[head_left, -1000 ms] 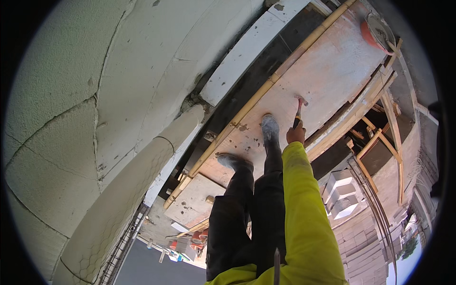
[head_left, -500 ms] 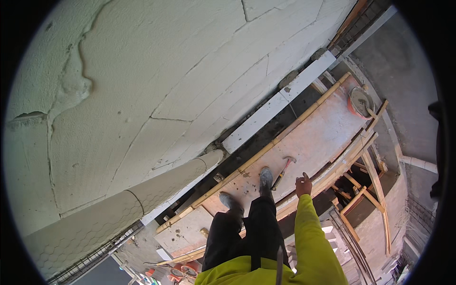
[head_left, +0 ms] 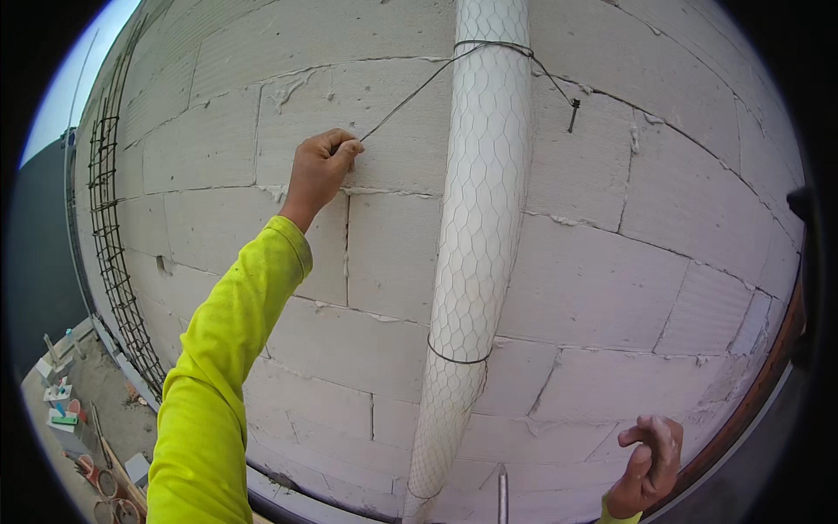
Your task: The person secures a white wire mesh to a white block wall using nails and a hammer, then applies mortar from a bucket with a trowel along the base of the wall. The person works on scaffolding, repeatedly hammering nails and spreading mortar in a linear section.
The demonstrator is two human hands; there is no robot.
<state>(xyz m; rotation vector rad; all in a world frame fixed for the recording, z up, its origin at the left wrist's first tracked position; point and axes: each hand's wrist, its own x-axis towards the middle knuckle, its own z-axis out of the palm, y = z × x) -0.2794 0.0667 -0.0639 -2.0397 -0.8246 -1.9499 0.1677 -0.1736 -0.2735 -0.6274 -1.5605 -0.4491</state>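
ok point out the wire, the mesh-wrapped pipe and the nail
wire [head_left: 410, 99], head view, taut stretch between hand and pipe
mesh-wrapped pipe [head_left: 483, 218], head view, middle of its white shaft
nail [head_left: 573, 114], head view, its dark shank in the block wall

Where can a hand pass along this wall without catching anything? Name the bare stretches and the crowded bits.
Bare block wall lies right of the mesh-wrapped pipe, above the right hand. More lies between the pipe and the yellow sleeve. Crowded: up top, where the left hand pinches the wire looped round the pipe to a nail.

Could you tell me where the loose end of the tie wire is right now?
Upper left of the head view: the left hand pinches the tie wire against the block wall, left of the mesh-wrapped pipe.
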